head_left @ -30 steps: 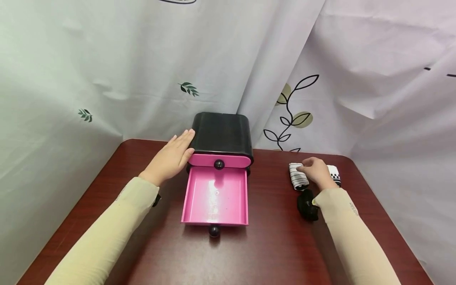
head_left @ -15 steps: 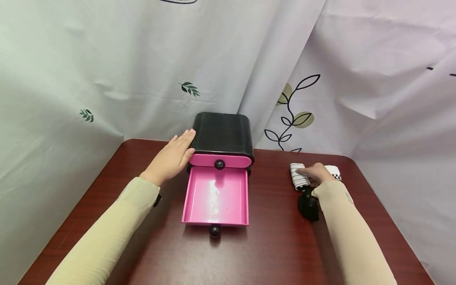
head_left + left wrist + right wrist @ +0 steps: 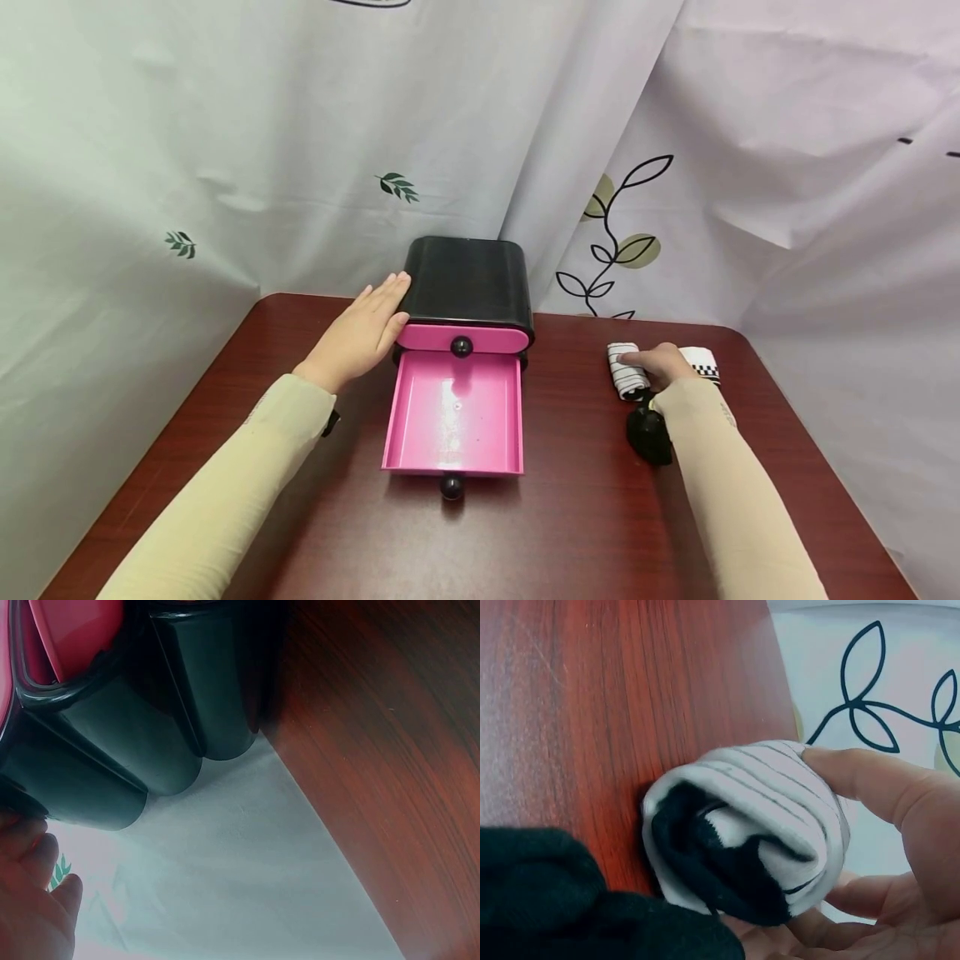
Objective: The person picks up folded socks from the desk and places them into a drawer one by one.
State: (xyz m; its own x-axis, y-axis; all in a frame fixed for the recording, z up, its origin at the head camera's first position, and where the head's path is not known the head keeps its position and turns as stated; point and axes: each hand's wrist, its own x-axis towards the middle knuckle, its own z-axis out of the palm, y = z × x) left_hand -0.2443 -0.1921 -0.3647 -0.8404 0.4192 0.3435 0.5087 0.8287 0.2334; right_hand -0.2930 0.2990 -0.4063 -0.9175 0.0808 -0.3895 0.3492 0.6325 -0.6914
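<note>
Your left hand (image 3: 356,337): straight-fingered, against the black cabinet (image 3: 468,279)'s side
Your right hand (image 3: 665,365): pinching the striped fabric roll (image 3: 750,832)
Pink drawer (image 3: 427,425): pulled out toward you

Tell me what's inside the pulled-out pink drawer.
The pink drawer shows only its shiny floor and walls, no objects. Its back is covered by the black cabinet, so whatever may lie there can't be seen.

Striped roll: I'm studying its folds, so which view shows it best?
The right wrist view: the striped roll is large there, its coiled end facing the camera, the right hand gripping it. The head view shows it small, partly covered by that hand; the left wrist view lacks it.
</note>
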